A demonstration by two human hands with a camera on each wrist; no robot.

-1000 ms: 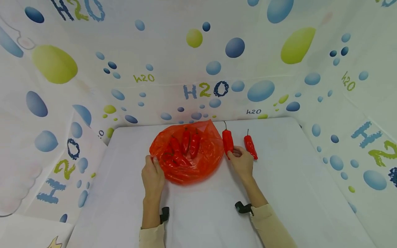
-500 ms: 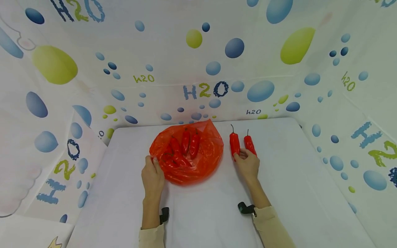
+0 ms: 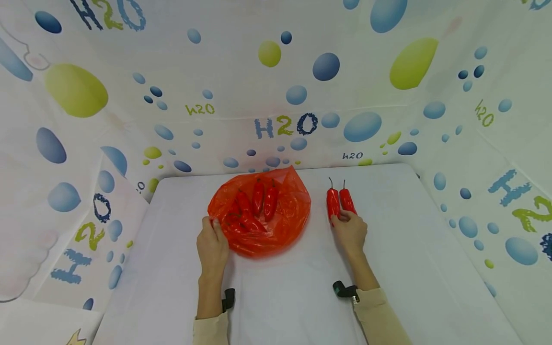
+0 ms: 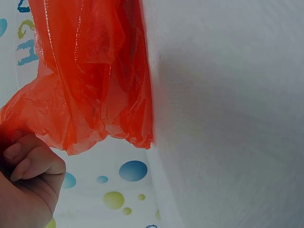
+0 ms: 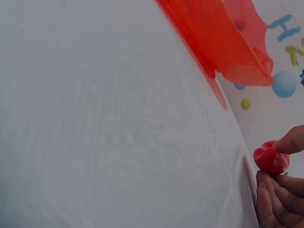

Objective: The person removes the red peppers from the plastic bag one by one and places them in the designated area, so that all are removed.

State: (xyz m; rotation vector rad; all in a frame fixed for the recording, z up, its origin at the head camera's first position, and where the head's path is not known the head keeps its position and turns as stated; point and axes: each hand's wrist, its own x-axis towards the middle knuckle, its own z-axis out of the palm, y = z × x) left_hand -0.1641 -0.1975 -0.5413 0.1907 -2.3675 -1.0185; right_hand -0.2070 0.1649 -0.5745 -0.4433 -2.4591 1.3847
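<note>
An orange-red plastic bag (image 3: 297,225) lies on the table with its mouth spread, and several red chili peppers (image 3: 270,201) rest inside it. At the bag's left rim, my left hand (image 3: 212,247) pinches the plastic; the left wrist view shows its curled fingers (image 4: 40,161) at the bag's edge. Right of the bag, my right hand (image 3: 350,232) holds the lower end of a red chili pepper (image 3: 332,201) between thumb and fingers. Close beside that pepper, a second red chili pepper (image 3: 346,199) lies on the table, its lower end hidden behind the hand.
A white cloth covers the table (image 3: 280,302). Behind it and along both sides hangs a white curtain (image 3: 237,72) printed with bubbles and H2O lettering. Each wrist wears a small black camera (image 3: 344,289).
My right hand has carried its pepper rightward, away from the bag's right edge and up beside the other pepper. The left hand and bag have stayed where they were.
</note>
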